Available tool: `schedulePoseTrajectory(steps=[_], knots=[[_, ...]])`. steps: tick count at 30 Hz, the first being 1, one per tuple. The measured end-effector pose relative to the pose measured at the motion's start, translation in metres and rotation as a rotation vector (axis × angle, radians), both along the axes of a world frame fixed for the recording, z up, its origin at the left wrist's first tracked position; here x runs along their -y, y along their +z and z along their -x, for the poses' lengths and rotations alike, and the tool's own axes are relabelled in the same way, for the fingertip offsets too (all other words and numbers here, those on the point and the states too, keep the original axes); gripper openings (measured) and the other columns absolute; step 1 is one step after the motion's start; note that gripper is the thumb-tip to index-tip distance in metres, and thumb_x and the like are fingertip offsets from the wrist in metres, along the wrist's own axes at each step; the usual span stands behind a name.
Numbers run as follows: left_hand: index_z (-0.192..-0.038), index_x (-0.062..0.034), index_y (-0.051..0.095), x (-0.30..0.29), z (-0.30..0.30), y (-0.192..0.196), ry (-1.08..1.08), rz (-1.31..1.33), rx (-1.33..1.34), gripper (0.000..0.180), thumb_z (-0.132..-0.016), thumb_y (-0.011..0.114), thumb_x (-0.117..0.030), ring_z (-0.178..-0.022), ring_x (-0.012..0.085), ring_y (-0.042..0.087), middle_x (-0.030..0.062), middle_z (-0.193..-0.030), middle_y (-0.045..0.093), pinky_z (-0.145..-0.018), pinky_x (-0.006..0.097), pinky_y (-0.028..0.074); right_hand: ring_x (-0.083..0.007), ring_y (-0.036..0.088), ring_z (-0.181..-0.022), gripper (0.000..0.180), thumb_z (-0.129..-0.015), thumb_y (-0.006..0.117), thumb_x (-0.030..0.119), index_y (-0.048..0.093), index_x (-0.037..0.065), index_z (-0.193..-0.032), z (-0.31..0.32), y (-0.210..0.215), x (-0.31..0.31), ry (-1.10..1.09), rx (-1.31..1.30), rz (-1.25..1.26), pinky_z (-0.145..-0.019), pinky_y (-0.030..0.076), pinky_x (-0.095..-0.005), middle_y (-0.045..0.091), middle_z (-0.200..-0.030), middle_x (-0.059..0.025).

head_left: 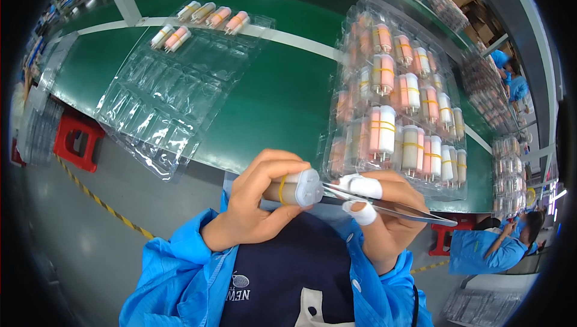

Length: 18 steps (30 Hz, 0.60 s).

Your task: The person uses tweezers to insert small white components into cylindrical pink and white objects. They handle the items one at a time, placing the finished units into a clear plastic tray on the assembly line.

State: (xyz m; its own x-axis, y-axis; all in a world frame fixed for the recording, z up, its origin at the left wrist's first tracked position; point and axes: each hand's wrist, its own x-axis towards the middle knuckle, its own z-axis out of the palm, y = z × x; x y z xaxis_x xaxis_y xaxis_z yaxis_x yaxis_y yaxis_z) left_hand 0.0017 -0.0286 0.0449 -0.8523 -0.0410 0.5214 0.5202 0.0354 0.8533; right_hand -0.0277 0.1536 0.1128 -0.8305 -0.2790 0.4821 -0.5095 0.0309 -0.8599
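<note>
My left hand (255, 201) is closed around a grey-and-white twin-tube cartridge (308, 188) with a yellow band around it, its pale end turned to the right. In my right hand (390, 219) is a pair of metal tweezers (434, 218), with the tips close to the cartridge's end; whether they touch it I cannot tell. White tape (365, 187) wraps a finger and the thumb of that hand. Both hands are in front of the dark apron (282, 267), near the bench's front edge.
A clear plastic tray (162, 102) on the green bench (282, 105) holds several banded cartridges at its far end and overhangs the front edge. Stacked trays (454, 193) full of pink, white and grey cartridges stand at right. A red stool (78, 141) is at left; a co-worker (493, 246) sits far right.
</note>
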Motion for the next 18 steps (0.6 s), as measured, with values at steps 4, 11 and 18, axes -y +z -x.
schedulePoseTrajectory(steps=[4, 11, 18], knots=[[-0.122, 0.0, 0.044, -0.002, 0.002, -0.007, -0.05, -0.026, -0.036, 0.056, -0.075, 0.074, 0.004, -0.102, 0.0237, 0.061, 0.02, -0.118, 0.055, -0.086, 0.032, 0.051, -0.0205, 0.068, -0.078, 0.023, -0.077, 0.075, 0.002, 0.07, -0.003, -0.099, -0.001, -0.003, 0.002, 0.054, 0.019, -0.023, -0.066, 0.054, -0.0289, 0.069, -0.091, -0.0176], [-0.132, 0.0016, 0.029, 0.002, -0.005, -0.013, -0.232, -0.099, 0.075, 0.062, -0.083, 0.069, -0.002, -0.112, 0.0243, 0.056, 0.022, -0.122, 0.052, -0.09, 0.035, 0.048, -0.0215, 0.069, -0.077, 0.023, -0.077, 0.074, 0.0, 0.069, -0.005, -0.099, 0.0, -0.016, 0.006, 0.031, 0.026, 0.015, -0.066, 0.055, -0.0284, 0.07, -0.091, -0.0185], [-0.13, 0.0065, 0.039, 0.006, -0.003, -0.008, -0.097, 0.129, 0.03, 0.053, -0.085, 0.063, -0.006, -0.109, 0.0249, 0.052, 0.0216, -0.119, 0.053, -0.095, 0.037, 0.043, -0.0217, 0.069, -0.078, 0.024, -0.075, 0.076, 0.002, 0.07, -0.004, -0.098, -0.005, -0.01, 0.006, 0.006, 0.02, 0.081, -0.067, 0.055, -0.0285, 0.07, -0.091, -0.0187]])
